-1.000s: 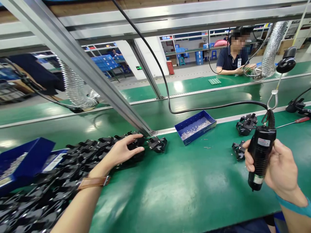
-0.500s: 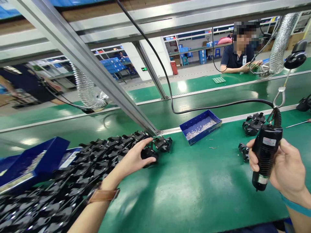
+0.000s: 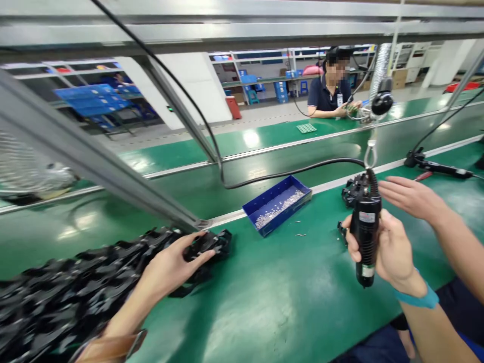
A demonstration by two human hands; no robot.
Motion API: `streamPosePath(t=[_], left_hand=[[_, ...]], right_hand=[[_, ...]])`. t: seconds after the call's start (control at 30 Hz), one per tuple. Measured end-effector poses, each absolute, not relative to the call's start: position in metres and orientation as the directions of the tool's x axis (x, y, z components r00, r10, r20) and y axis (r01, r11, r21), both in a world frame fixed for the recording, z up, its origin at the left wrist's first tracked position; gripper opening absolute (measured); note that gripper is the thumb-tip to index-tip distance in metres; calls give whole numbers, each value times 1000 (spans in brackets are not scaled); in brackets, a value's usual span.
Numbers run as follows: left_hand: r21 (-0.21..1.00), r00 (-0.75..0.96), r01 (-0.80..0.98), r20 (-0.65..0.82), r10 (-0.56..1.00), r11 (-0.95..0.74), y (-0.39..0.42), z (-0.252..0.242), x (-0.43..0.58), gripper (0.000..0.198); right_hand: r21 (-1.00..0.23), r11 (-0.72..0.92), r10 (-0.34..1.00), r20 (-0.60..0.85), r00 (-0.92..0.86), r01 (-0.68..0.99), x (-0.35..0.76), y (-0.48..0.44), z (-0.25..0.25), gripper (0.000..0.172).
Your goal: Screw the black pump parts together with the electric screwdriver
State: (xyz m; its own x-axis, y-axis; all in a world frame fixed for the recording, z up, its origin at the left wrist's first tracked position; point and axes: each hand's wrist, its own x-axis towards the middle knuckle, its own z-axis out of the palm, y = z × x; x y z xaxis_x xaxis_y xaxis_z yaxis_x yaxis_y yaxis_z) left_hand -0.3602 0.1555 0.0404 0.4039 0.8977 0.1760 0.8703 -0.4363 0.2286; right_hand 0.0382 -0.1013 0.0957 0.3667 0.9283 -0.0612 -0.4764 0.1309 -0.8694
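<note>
1. Grasping the black corded tool (image 3: 366, 222), the right hand (image 3: 395, 252) in the head view is above the bench (image 3: 264, 302), toward its right side.
2. The left hand (image 3: 166, 264) curves around a black part (image 3: 195, 248) near the bench's far edge; whether it grips, I cannot tell.
3. The blue tray (image 3: 286, 215) lies along the far edge, between them.

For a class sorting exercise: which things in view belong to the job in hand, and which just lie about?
Apparently in use:
black corded tool in the right hand
black part at the left hand
probably the blue tray of metal bits

Seemingly lying about:
green panel on the far bench
red container beyond that bench
</note>
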Motion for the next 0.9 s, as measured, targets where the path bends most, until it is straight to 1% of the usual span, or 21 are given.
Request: streamPosePath(t=[0.13, 0.23, 0.33, 0.43, 0.5, 0.63, 0.7, 0.83, 0.9], left_hand=[[280, 433, 839, 178, 884, -467, 133, 40, -346, 64], [299, 517, 777, 198, 833, -553, 95, 41, -321, 58], [302, 618, 698, 202, 759, -649, 51, 40, -287, 56], [326, 696, 637, 147, 703, -699, 13, 40, -245, 50], [334, 746, 604, 83, 661, -723, -9, 42, -216, 48], [366, 815, 552, -46, 578, -749, -45, 48, -157, 52], [391, 837, 524, -74, 542, -757, -61, 52, -128, 54], [449, 875, 451, -50, 482, -771, -87, 57, -70, 54], [467, 885, 418, -18, 465, -779, -95, 58, -39, 49]], right_hand=[[-875, 96, 940, -78, 333, -475, 42, -100, 100, 65], [-873, 94, 950, -66, 307, -479, 49, -105, 109, 68], [-866, 121, 955, -31, 294, -485, 58, -116, 126, 67], [-867, 190, 939, 24, 342, -461, 66, -131, 145, 62], [-874, 231, 921, 55, 386, -428, 72, -141, 155, 59], [-903, 230, 920, 80, 383, -362, 85, -158, 164, 65], [-905, 237, 919, 90, 384, -354, 91, -165, 165, 65], [-898, 239, 917, 84, 389, -370, 101, -177, 168, 64], [-899, 218, 921, 60, 386, -380, 104, -182, 169, 64]])
